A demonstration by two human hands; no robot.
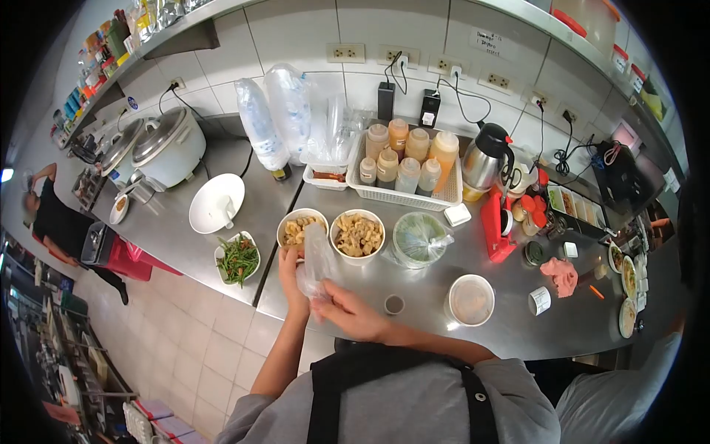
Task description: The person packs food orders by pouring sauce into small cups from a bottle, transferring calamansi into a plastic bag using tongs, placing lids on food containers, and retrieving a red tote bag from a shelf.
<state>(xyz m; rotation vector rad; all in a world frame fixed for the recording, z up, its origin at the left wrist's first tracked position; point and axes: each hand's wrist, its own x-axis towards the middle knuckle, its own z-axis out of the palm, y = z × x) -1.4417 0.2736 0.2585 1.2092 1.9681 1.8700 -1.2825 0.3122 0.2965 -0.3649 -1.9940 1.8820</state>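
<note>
A clear plastic bag [318, 255] stands up between my two hands, over the front edge of the steel counter. My right hand [353, 314] pinches the bag's lower end. My left hand [293, 285] grips its left side, with the fingers partly behind the plastic. Just beyond are two white paper bowls of brown food pieces, the left bowl [302, 216] partly covered by the bag and the right bowl [358, 259] in fuller view. Right of them sits a round tub wrapped in a knotted plastic bag [420, 240]. A small cup of dark sauce [394, 304] is near my right hand.
A lidded white tub [470, 300] stands to the right. Behind are a basket [403, 196] of sauce bottles and a steel jug [484, 159]. On the left are a bowl of green vegetables [237, 260], a white plate [207, 203] and rice cookers [170, 144]. Other people stand left and right.
</note>
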